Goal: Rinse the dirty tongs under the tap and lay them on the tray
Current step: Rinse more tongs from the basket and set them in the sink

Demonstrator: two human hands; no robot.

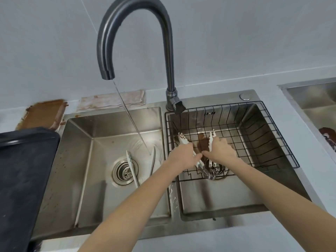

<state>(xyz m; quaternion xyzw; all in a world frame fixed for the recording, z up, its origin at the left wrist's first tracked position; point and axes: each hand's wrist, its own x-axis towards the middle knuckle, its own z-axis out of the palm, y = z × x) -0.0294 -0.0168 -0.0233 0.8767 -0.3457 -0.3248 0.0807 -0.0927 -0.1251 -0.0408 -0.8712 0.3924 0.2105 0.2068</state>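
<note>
Tongs (192, 153) splayed over the wire basket (272, 142) in the right basin, left hand (183, 155) and right hand (221, 149) each gripping 1 arm, fingers seemingly curled round. Risk: sauce drips or a wet slip while crossing to the tap stream (131, 117); tray (23, 170) sits far left.

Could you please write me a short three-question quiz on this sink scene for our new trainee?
1. True or false: the thin water stream from the dark curved metal tap falls into the left steel basin.
2. What do the left hand and right hand hold? A) one pair of white-tipped metal tongs B) a sponge C) a plate
3. The black wire basket sits in the ____ basin.

Key: 1 true; 2 A; 3 right
</note>
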